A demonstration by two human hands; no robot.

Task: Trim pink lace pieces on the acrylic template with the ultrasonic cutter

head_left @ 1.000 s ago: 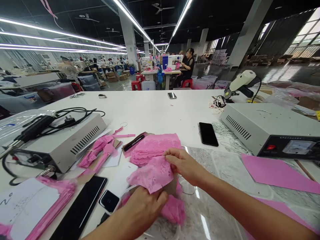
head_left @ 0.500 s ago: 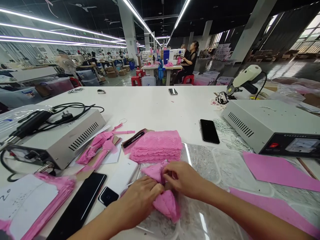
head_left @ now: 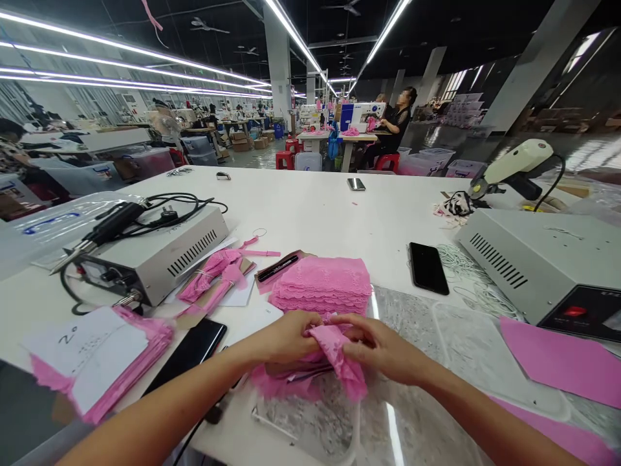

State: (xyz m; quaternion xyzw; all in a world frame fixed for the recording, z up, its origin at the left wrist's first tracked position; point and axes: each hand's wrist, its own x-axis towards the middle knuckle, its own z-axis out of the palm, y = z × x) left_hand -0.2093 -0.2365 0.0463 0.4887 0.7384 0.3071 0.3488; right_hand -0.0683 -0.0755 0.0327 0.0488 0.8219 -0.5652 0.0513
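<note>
A crumpled piece of pink lace fabric (head_left: 334, 349) is between my two hands, close to the table's near edge. My left hand (head_left: 295, 335) is closed on its left side, with some fingertips hidden by the cloth. On the other side, my right hand (head_left: 376, 346) pinches the same fabric between thumb and fingers, and a loose end hangs down. More pink material and a brownish layer show under my left hand. Just beyond my hands lies a neat stack of pink lace pieces (head_left: 323, 285) with scalloped edges.
Grey boxes with vents stand left (head_left: 165, 249) and right (head_left: 538, 259). A black phone (head_left: 429, 268) lies right of the stack. Pink bundles under marked paper (head_left: 99, 353) are at left. Clear plastic bins (head_left: 485, 349) sit under my right arm. A person (head_left: 400, 120) sits at a sewing machine beyond.
The view has swung left. My left hand has risen from pressing lower on the pink fabric to gripping it beside my right hand, and the fabric is bunched up between them.
</note>
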